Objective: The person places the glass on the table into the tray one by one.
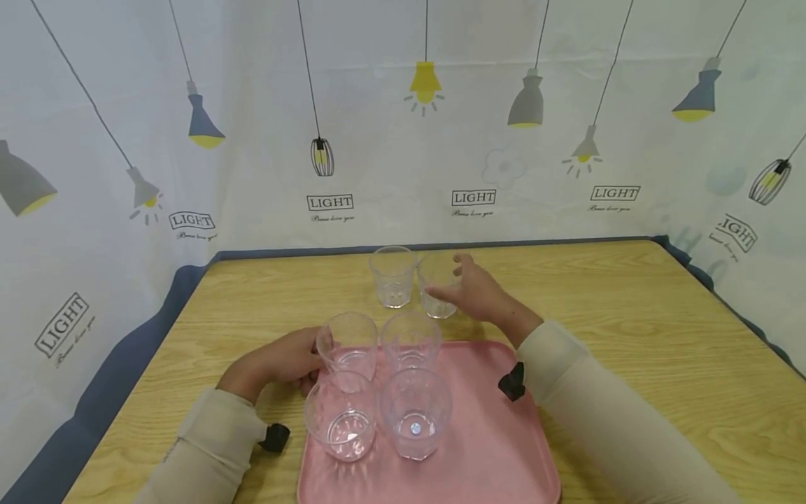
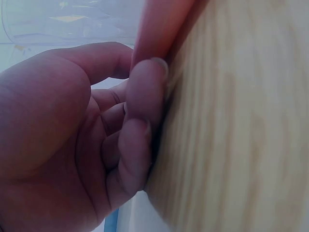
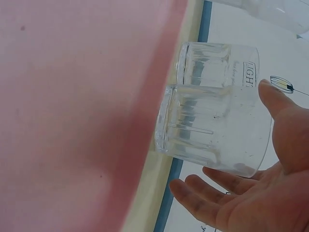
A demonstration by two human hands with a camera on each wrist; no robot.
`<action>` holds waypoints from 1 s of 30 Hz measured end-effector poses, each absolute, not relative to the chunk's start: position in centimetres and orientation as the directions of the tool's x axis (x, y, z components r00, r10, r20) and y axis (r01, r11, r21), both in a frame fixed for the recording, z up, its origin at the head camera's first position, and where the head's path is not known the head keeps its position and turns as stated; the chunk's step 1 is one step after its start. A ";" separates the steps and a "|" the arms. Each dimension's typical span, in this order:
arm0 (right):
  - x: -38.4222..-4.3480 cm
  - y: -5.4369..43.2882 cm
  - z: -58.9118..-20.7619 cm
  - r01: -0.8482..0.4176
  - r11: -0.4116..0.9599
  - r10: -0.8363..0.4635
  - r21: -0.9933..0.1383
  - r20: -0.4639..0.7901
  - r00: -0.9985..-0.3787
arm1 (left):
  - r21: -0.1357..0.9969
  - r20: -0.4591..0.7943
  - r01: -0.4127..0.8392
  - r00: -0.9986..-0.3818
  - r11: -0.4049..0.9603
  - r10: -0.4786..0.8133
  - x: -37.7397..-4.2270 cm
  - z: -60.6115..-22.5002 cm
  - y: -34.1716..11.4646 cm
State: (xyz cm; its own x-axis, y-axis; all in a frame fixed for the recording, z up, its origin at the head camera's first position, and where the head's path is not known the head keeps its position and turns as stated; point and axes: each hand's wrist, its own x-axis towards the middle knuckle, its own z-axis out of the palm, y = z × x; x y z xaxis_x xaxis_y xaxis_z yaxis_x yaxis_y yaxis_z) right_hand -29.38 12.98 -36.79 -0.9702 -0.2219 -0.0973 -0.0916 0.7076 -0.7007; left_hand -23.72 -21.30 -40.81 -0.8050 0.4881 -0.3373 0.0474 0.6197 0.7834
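Note:
Four clear plastic cups stand upright on a pink tray (image 1: 491, 448): a far-left cup (image 1: 349, 339), a far-right cup (image 1: 411, 339), a near-left cup (image 1: 341, 416) and a near-right cup (image 1: 415, 413). My left hand (image 1: 286, 360) grips the tray's left edge, its fingers (image 2: 145, 92) curled low by the wood. Beyond the tray, two more clear cups stand on the table. Around the right one of these (image 1: 436, 283) my right hand (image 1: 481, 290) is spread, thumb by the rim and fingers on the other side. The left one (image 1: 393, 276) stands close beside it.
A wooden table (image 1: 630, 315) carries everything. Behind it and along the sides hangs a white cloth (image 1: 390, 154) printed with lamps. Dark wrist pieces (image 1: 513, 381) stick out from both sleeves, the right one over the tray.

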 end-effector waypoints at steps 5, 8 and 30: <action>-29.2 13.0 -37.0 -0.116 0.707 -0.220 -0.698 -0.061 -0.974 | 0.780 -0.334 0.052 -0.808 0.623 0.486 -23.7 -40.8 -21.3; -28.9 13.0 -37.0 -0.139 0.707 -0.223 -0.693 -0.032 -0.974 | 0.778 -0.334 0.053 -0.809 0.627 0.483 -23.7 -40.8 -21.3; -27.4 13.8 -36.8 -0.170 0.634 -0.178 -0.755 0.071 -0.981 | 0.791 -0.351 0.020 -0.804 0.612 0.480 -23.5 -40.6 -21.1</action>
State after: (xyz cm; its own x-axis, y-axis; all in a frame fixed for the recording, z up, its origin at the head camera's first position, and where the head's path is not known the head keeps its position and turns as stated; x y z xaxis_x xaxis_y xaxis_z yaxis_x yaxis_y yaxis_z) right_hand -27.37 13.77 -36.85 -0.9815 -0.1780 0.0712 -0.1697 0.6339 -0.7546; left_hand -23.51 -21.13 -40.58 -0.8042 0.4797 -0.3510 0.0195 0.6115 0.7910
